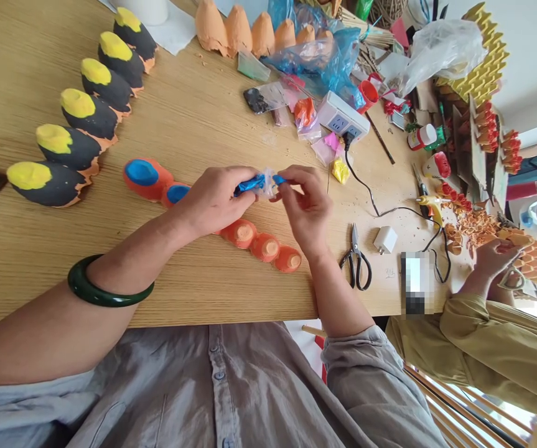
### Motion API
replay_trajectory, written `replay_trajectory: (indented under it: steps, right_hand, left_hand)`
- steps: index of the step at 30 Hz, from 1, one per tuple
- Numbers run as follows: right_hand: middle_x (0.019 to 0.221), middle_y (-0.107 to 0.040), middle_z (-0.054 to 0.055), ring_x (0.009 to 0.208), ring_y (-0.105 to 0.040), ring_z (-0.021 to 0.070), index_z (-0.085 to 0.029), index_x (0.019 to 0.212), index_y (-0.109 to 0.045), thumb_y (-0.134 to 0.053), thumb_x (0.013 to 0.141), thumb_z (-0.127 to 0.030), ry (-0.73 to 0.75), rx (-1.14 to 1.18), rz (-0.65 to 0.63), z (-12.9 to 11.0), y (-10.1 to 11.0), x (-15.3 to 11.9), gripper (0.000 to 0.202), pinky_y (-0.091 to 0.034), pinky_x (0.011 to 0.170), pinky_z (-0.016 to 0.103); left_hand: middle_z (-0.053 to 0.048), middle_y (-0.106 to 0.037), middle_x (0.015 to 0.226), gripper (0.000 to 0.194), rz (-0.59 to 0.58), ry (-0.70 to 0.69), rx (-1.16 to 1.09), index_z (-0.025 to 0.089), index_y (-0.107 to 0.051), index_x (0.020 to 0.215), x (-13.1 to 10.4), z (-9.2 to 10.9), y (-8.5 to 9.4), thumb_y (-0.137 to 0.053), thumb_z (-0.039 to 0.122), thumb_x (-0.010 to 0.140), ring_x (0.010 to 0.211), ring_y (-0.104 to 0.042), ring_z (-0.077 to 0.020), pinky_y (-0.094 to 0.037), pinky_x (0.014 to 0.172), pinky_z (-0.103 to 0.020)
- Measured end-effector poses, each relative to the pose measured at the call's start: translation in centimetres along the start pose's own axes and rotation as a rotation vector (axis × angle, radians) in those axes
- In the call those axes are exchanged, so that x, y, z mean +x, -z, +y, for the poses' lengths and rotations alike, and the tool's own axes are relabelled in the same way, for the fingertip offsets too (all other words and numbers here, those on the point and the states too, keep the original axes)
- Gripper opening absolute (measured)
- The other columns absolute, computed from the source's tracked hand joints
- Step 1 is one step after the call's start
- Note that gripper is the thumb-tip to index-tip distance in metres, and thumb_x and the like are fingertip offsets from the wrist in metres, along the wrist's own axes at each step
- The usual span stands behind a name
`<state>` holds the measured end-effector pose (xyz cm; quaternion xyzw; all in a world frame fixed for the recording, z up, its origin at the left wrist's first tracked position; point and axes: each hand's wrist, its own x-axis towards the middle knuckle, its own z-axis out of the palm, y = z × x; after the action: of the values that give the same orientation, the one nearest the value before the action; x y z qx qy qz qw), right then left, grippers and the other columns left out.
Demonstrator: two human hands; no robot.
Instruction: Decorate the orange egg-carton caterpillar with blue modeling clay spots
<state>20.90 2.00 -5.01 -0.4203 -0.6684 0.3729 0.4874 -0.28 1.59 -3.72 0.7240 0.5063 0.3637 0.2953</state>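
Observation:
My left hand [224, 199] is closed round a small clear bag of blue clay [252, 185] above the table. The fingertips of my right hand [303, 202] pinch a small blue piece [278, 180] at the bag's mouth. Below my hands lies a row of orange cup shapes [241, 233]. Its left end has blue tops [141, 172], while the cups at its right end show bare, pale tops. My left hand and forearm hide the middle of the row. To the left stand several black shapes with yellow tops [95, 71].
Scissors [354, 258], a white adapter [385, 239] and a power strip [343, 116] with a black cable are on the right. Clay bags [304, 115] and plain orange cups [239, 30] lie farther back. Another person's hand [490, 258] works at far right.

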Motion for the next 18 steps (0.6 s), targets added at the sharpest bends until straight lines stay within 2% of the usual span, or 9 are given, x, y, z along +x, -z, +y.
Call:
replay_trajectory:
  steps: [2, 5, 10, 15, 18]
  right_hand:
    - [0.124, -0.068, 0.007, 0.11, -0.074, 0.021, -0.029, 0.12, -0.078, -0.07, 0.116, -0.048, 0.079, -0.013, -0.033, 0.3, 0.0, -0.1, 0.02, -0.076, 0.086, 0.036]
    - [0.127, -0.068, 0.007, 0.111, -0.074, 0.0207, -0.03, 0.126, -0.077, -0.063, 0.119, -0.044, 0.165, -0.007, 0.006, 0.6, 0.1, -0.1, 0.02, -0.076, 0.085, 0.036]
    - [0.125, -0.07, 0.007, 0.109, -0.075, 0.0204, -0.029, 0.124, -0.077, -0.064, 0.118, -0.039, 0.166, -0.078, -0.069, 0.7, 0.2, -0.1, 0.017, -0.075, 0.084, 0.035]
    - [0.13, -0.067, 0.007, 0.114, -0.075, 0.0196, -0.031, 0.129, -0.076, -0.06, 0.121, -0.041, 0.2, -0.068, 0.028, 0.7, 0.2, -0.1, 0.021, -0.075, 0.087, 0.034]
    - [0.127, -0.069, 0.007, 0.114, -0.076, 0.0211, -0.029, 0.125, -0.078, -0.063, 0.119, -0.039, 0.156, -0.089, -0.059, 0.5, 0.2, -0.2, 0.018, -0.075, 0.09, 0.037]
  left_hand:
    - [0.0, -0.073, 0.072, 0.014, -0.066, 0.037, -0.021, 0.024, -0.072, 0.084, 0.0, 0.6, 0.3, -0.062, 0.03, 0.09, 0.062, -0.054, -0.0176, -0.042, 0.064, -0.031]
    - [-0.001, -0.071, 0.072, 0.015, -0.111, 0.133, -0.021, 0.022, -0.071, 0.084, 0.2, 1.6, 1.0, -0.06, 0.03, 0.09, 0.064, -0.054, -0.017, -0.041, 0.065, -0.031]
    - [-0.002, -0.074, 0.079, 0.015, -0.139, 0.179, -0.034, 0.02, -0.071, 0.087, 0.3, 2.1, 1.4, -0.058, 0.028, 0.089, 0.068, -0.057, -0.017, -0.043, 0.07, -0.03]
    - [-0.001, -0.068, 0.073, 0.011, -0.113, 0.208, 0.011, 0.022, -0.065, 0.08, 0.4, 2.0, 1.2, -0.059, 0.028, 0.088, 0.065, -0.052, -0.0168, -0.04, 0.069, -0.032]
    - [0.0, -0.067, 0.072, 0.011, -0.136, 0.183, -0.029, 0.022, -0.065, 0.08, 0.3, 2.0, 1.2, -0.059, 0.027, 0.088, 0.066, -0.053, -0.0169, -0.042, 0.071, -0.032]
